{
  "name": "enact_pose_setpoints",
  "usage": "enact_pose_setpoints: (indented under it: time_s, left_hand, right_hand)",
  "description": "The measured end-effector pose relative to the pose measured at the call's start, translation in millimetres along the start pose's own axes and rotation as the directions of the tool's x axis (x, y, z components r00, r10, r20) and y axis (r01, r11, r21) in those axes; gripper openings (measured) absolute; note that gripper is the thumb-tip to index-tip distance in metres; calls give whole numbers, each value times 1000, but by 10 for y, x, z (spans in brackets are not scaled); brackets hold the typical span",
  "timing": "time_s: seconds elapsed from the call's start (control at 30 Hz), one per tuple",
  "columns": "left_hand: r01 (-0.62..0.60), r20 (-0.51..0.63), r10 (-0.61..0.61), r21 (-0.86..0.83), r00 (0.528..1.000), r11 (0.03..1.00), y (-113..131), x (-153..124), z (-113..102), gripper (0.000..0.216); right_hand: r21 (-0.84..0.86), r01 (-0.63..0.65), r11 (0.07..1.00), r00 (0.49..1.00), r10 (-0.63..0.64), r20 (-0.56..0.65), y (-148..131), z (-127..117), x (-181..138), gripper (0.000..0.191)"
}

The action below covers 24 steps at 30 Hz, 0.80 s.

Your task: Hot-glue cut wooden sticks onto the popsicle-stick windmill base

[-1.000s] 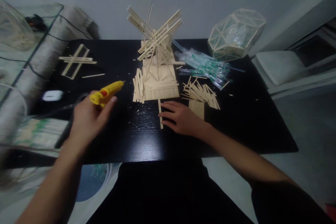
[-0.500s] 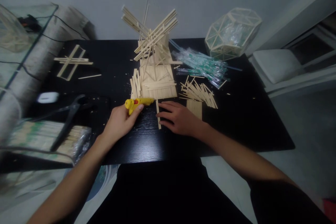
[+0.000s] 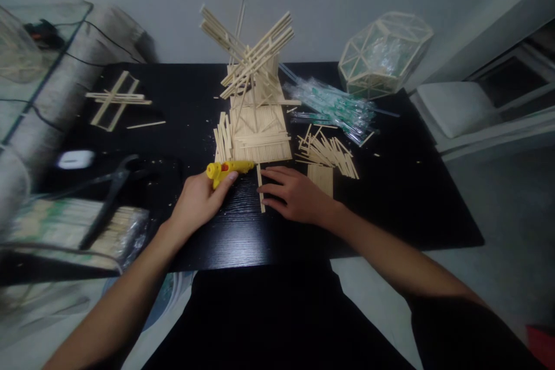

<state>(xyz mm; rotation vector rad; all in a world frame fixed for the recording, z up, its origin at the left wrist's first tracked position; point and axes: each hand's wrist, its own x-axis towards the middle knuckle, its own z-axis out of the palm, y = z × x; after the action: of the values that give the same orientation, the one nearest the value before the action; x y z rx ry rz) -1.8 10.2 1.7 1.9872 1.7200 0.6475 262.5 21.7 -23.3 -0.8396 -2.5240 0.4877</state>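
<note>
My left hand (image 3: 200, 199) is closed around the grip of a yellow hot glue gun (image 3: 228, 170), its nozzle pointing right. Just past the nozzle, a narrow strip of wooden sticks (image 3: 261, 199) lies lengthwise on the black table. My right hand (image 3: 297, 193) holds this strip with its fingertips, the fingers somewhat spread along its right side. Directly beyond both hands stands a wooden stick windmill model (image 3: 255, 69) with crossed blades and a slatted base (image 3: 262, 153). Under my right wrist, a small slatted panel (image 3: 321, 178) is partly covered.
Loose short sticks (image 3: 332, 156) lie to the right, others (image 3: 223, 139) left of the base. Plastic wrappers (image 3: 333, 107) and a faceted stick frame (image 3: 385, 55) are at the back right. On the left are pliers (image 3: 110, 196), a white case (image 3: 76, 159) and a crossed-stick piece (image 3: 116, 99).
The view has shifted very slightly. Both hands, the glue gun and the strip of sticks keep the same places relative to each other.
</note>
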Motion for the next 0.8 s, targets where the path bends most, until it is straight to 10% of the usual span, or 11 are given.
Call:
enact_pose_setpoints:
  time_s: [0.8]
  left_hand:
    - [10, 41, -11, 17, 999, 1000, -2, -47, -38, 50]
  right_hand:
    - [-25, -15, 1000, 1000, 15, 11, -7, -1, 1, 24]
